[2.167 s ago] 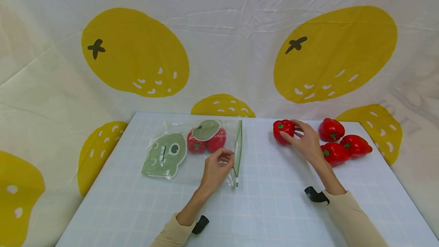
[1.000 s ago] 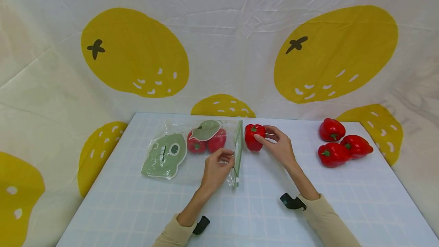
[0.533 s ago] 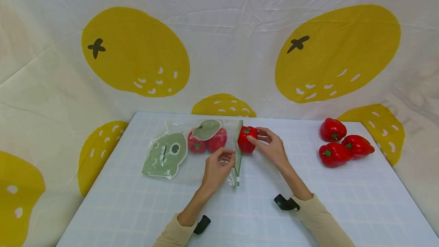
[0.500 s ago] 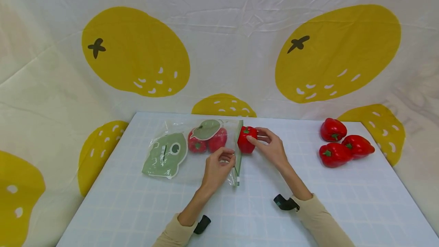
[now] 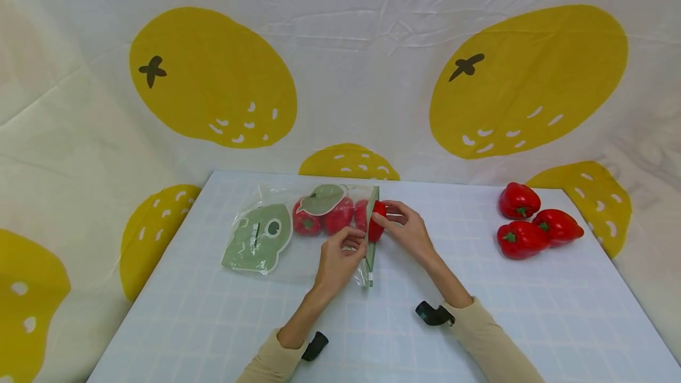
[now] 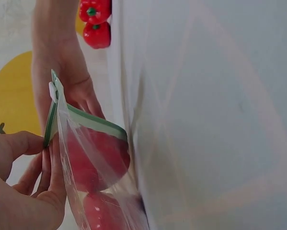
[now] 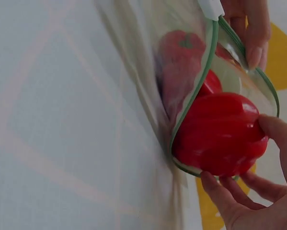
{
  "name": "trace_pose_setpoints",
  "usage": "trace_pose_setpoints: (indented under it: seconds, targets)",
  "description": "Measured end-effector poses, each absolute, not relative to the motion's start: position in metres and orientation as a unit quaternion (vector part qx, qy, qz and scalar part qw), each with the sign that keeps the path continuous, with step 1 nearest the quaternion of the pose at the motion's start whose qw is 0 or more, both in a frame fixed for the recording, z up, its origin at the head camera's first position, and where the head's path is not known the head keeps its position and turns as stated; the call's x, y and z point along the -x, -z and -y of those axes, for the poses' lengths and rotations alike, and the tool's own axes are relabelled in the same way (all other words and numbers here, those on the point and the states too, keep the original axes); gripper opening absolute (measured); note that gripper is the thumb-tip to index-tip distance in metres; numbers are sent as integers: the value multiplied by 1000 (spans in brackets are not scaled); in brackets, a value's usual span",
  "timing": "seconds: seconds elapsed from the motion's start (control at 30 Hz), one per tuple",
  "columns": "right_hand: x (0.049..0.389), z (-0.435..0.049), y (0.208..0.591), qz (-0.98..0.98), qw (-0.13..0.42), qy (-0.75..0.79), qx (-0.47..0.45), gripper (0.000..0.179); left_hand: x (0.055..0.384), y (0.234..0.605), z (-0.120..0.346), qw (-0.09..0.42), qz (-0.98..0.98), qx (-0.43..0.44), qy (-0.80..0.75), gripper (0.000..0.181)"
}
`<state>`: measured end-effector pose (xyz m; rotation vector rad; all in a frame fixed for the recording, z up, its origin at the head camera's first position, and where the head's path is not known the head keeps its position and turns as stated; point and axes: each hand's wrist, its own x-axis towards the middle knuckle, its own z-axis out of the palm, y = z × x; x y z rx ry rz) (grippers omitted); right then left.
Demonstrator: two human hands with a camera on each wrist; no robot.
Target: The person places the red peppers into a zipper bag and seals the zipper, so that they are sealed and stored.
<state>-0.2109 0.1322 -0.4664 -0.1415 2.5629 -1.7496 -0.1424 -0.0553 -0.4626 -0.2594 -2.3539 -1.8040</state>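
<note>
A clear zip bag (image 5: 298, 259) with green printed shapes lies on the table, its green-edged mouth facing right. Two red bell peppers (image 5: 307, 223) show through its plastic. My left hand (image 5: 340, 257) pinches the upper lip of the mouth between thumb and fingers, lifting it, as the left wrist view shows. My right hand (image 5: 408, 230) grips another red bell pepper (image 7: 220, 136) with thumb and fingertips. That pepper is partly through the mouth, its front part behind the plastic. In the right wrist view the green zip edge (image 7: 200, 86) curves around it, with a white slider (image 7: 211, 8) at one end.
Three more red bell peppers (image 5: 522, 240) sit grouped at the table's right side. The table (image 5: 213, 324) has a pale blue checked cover. Behind it hangs a white cloth (image 5: 362, 75) with large yellow fruit prints.
My right hand has carried the pepper left from beside the other peppers to the bag and partly into its mouth. My left hand has kept its hold on the bag's edge.
</note>
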Motion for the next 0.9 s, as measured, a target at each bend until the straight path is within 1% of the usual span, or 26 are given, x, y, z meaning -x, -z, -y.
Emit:
trace_pose_setpoints:
  seconds: [0.23,0.47,0.73,0.9]
  targets:
    - [213,-128,469,-820,32,566,80,55,143,463,56,91,785,98,605,12]
    - [216,-124,468,-826,53,551,103,54,143,463,55,98,784,100,604,11]
    - [223,-117,468,-824,69,546,135,45,143,462,54,109,779,103,608,10]
    - [225,-111,466,-825,83,542,137,41,142,462,56,106,782,104,605,14]
